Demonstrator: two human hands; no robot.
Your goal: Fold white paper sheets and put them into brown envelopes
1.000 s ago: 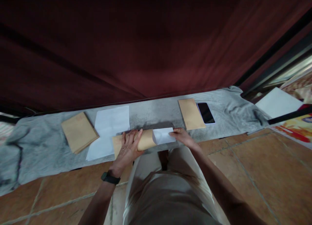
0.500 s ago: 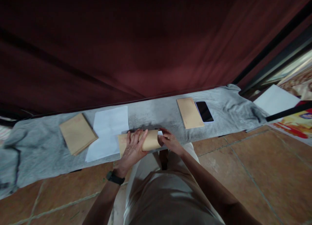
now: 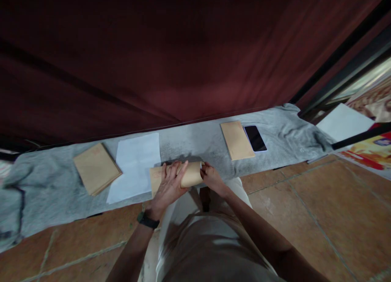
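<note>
My left hand [image 3: 171, 183], with a dark watch on its wrist, lies over a brown paper envelope [image 3: 192, 174] at the bench's front edge. Its fingers are stretched out and spread, pressing on the envelope. The envelope's right part bulges upward. At that right end my right hand [image 3: 211, 177] is closed, fingertips at the envelope's mouth on a white paper [image 3: 201, 165]; only a sliver of it shows. How deep the fingertips reach is hidden. Left of the envelope lie white sheets [image 3: 137, 164], partly beneath its left end.
A stack of brown envelopes [image 3: 97, 168] lies at the left on the grey cloth [image 3: 189, 139]. To the right, another brown envelope [image 3: 237, 140] lies beside a phone [image 3: 255, 138]. A dark red curtain [image 3: 183, 70] hangs behind the bench. A white sheet [image 3: 345, 122] is at far right.
My right hand has closed in on the envelope's mouth, and less of the white paper shows. My left hand stays on the envelope, having barely shifted.
</note>
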